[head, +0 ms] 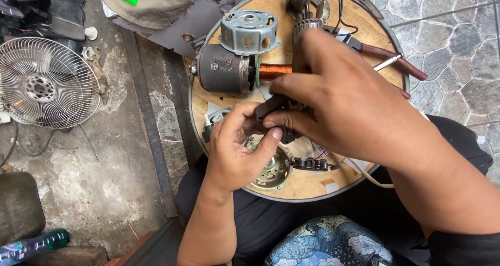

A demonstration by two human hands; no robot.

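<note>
Both my hands meet over a round wooden board (307, 182). My left hand (237, 151) and my right hand (344, 99) pinch a small dark motor part (271, 109) between their fingers; most of it is hidden by them. Under my left hand lies a silver motor end plate (273, 172). Behind the hands a dark cylindrical motor (224, 68) lies on its side with a copper wire coil (275, 71) at its end. A grey metal motor cover (248, 32) with round holes stands behind it.
Red-handled pliers (393, 55) lie at the board's right edge, a small black terminal strip (311, 163) near its front. A wire fan grille (44, 84) rests on the concrete floor at left. A green plastic bottle (34, 243) lies bottom left, stone paving at right.
</note>
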